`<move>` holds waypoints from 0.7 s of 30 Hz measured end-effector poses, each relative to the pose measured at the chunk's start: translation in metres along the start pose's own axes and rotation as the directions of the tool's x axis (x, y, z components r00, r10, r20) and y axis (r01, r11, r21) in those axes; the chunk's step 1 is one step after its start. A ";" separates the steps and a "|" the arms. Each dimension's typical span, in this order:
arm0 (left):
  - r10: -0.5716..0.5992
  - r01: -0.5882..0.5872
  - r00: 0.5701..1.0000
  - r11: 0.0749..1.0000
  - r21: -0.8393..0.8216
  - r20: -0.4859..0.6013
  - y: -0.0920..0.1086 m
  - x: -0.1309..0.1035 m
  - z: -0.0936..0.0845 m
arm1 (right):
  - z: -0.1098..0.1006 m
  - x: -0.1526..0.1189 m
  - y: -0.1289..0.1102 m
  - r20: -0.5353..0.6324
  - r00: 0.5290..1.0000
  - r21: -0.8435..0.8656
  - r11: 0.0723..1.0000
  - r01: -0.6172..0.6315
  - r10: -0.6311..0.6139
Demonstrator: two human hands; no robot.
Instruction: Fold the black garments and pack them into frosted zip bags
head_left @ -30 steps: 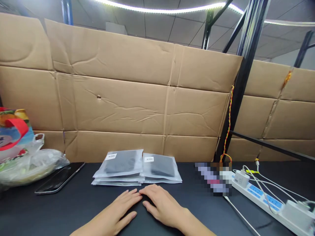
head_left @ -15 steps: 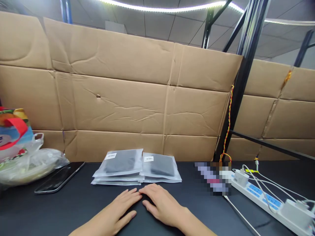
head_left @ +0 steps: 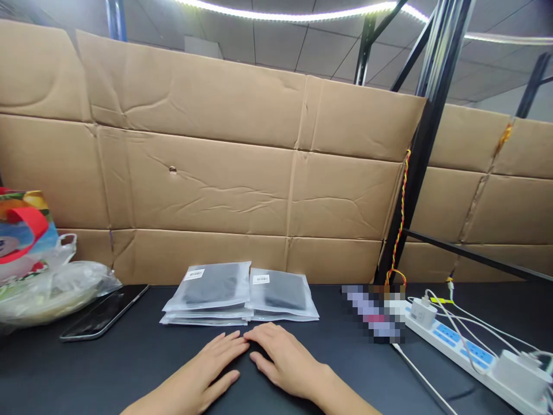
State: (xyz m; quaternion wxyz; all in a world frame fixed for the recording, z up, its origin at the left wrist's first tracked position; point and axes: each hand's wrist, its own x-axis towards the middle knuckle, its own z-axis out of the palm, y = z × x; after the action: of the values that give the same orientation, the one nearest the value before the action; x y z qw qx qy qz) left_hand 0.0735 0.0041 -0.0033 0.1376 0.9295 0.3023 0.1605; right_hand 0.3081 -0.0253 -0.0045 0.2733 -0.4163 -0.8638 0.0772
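Note:
My left hand (head_left: pixel 211 372) lies flat on the black table (head_left: pixel 142 374), its thumb apart from the fingers and nothing in it. Beside it my right hand (head_left: pixel 283 360) rests palm down, also holding nothing, with its thumb spread from the fingers. The fingertips of both hands meet or nearly meet. Just beyond them sit two stacks of frosted plastic bags with dark contents: a taller left stack (head_left: pixel 211 291) and a lower right stack (head_left: pixel 283 294). Each top bag carries a white barcode label. What lies inside the bags is too blurred to name.
At left are a dark tablet (head_left: pixel 106 314), a clear plastic bag (head_left: pixel 64 288) and a colourful bag with a red handle (head_left: pixel 26 230). A white power strip (head_left: pixel 453 346) with chargers and cables runs along the right. Behind stands a cardboard wall (head_left: pixel 216 184) and a metal post (head_left: pixel 425 144).

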 end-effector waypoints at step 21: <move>0.026 -0.027 0.999 1.000 -0.016 -0.038 -0.004 0.000 0.003 | 0.000 0.001 0.001 0.000 1.000 0.007 1.000 0.002 -0.002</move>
State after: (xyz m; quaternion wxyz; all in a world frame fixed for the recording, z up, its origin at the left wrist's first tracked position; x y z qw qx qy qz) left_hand 0.0725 0.0065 -0.0078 0.1373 0.9291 0.2912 0.1821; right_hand 0.3081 -0.0244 -0.0042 0.2749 -0.4146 -0.8638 0.0796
